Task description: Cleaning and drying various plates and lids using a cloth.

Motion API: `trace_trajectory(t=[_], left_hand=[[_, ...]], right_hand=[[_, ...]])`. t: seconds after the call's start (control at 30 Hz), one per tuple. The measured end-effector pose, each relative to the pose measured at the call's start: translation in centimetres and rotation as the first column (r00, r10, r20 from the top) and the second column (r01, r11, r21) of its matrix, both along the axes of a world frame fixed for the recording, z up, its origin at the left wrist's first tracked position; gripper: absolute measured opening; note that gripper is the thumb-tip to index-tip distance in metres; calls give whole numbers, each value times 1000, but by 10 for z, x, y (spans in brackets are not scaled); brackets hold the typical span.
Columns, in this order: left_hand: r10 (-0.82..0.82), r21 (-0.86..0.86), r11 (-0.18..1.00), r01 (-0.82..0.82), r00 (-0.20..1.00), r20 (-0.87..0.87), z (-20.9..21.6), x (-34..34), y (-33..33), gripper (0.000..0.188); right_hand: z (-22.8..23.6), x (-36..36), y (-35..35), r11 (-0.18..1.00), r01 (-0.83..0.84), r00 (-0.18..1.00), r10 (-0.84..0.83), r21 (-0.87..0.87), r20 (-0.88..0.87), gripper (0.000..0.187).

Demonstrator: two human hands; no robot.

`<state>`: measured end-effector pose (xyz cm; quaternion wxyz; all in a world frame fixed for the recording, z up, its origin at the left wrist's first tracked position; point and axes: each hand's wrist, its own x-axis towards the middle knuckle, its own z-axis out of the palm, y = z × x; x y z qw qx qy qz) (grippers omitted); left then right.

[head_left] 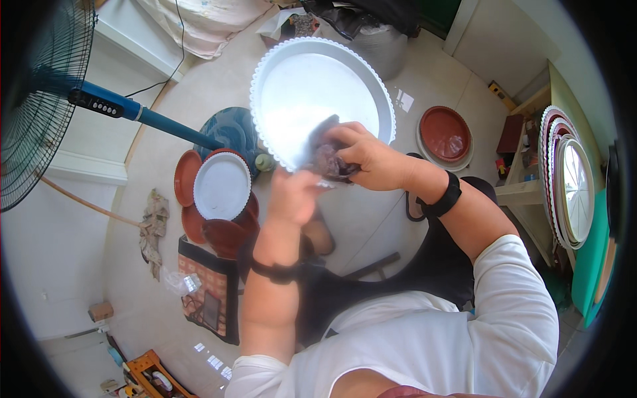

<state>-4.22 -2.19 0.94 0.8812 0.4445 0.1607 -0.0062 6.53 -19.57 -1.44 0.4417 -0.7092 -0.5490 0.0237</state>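
A large round white tray [312, 86] with a scalloped rim and a raised wall is held up in front of me, its inner face toward me. At its near rim is my left hand [292, 196], blurred, gripping the edge with its fingers partly hidden. My right hand [378, 158] is closed around a crumpled dark purplish-grey cloth [326, 159]. That cloth presses against the tray's near right inside, close to the rim. Black bands circle both wrists.
A standing fan [159, 123] leans in from the left. Below it lie a smaller white scalloped tray [222, 186] and several reddish-brown trays [188, 178]. At right are a brown tray [444, 134], a wooden shelf [521, 192] and stacked round trays [574, 192]. A rag [154, 222] lies left.
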Motion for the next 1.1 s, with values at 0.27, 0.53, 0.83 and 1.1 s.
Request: trace_trajectory(t=[0.27, 0.53, 0.83, 1.1], left_hand=[[-3, 222, 975, -19, 995, 96, -10, 1, -1, 42], [39, 87, 995, -52, 988, 150, -26, 9, -17, 39], [198, -245, 956, -163, 972, 126, -6, 10, 7, 47], [329, -408, 879, -245, 933, 148, -2, 8, 8, 54]], right_hand=[[8, 9, -19, 799, 338, 938, -331, -498, 106, 13], [11, -3, -3, 973, 85, 706, -212, -216, -675, 28], [26, 62, -57, 706, 428, 37, 610, 564, -792, 41], [46, 76, -81, 495, 809, 159, 336, 318, -928, 42]])
